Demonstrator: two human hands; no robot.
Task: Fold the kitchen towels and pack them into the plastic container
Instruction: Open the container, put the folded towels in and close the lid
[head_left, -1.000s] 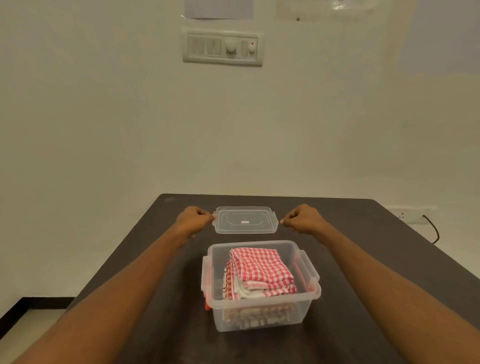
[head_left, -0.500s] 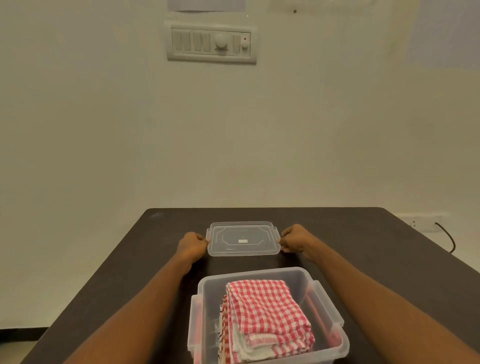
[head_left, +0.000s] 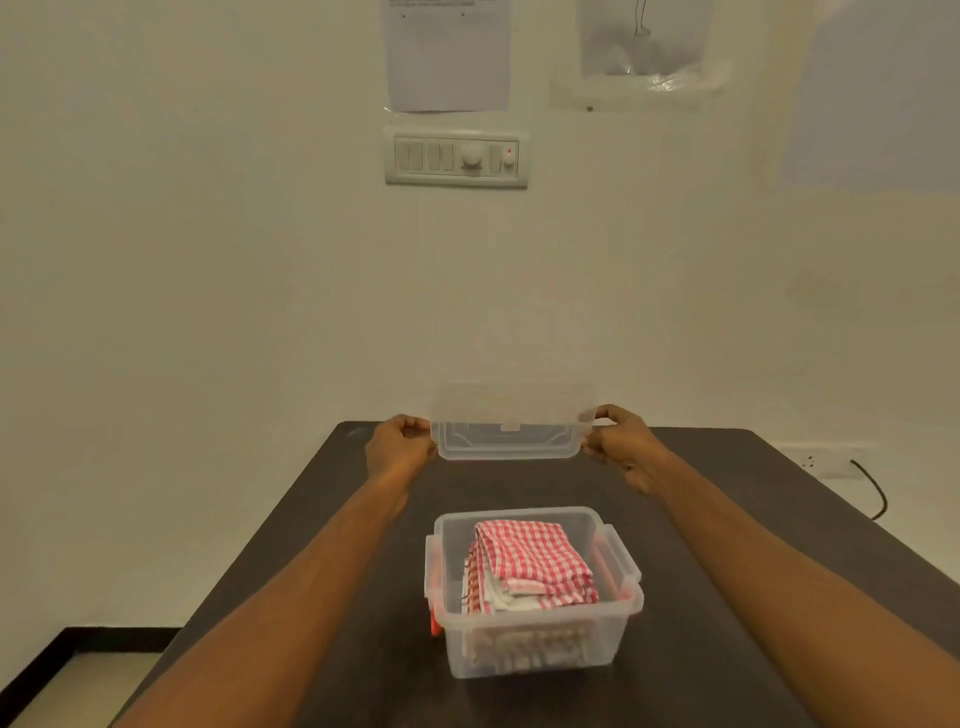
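Note:
A clear plastic container stands on the dark table in front of me. Folded red-and-white checked kitchen towels are stacked inside it. Beyond it, the clear lid is lifted off the table and tilted up toward the wall. My left hand grips the lid's left end. My right hand grips its right end. Both arms stretch forward past the container's sides.
The table's far edge meets a pale wall with a switch panel and a taped paper. A wall socket with a black cable sits low at the right. Floor shows at the lower left.
Both hands closed on the lid's ends and raised it off the table, its far edge tipping up. The camera view shifted up and back.

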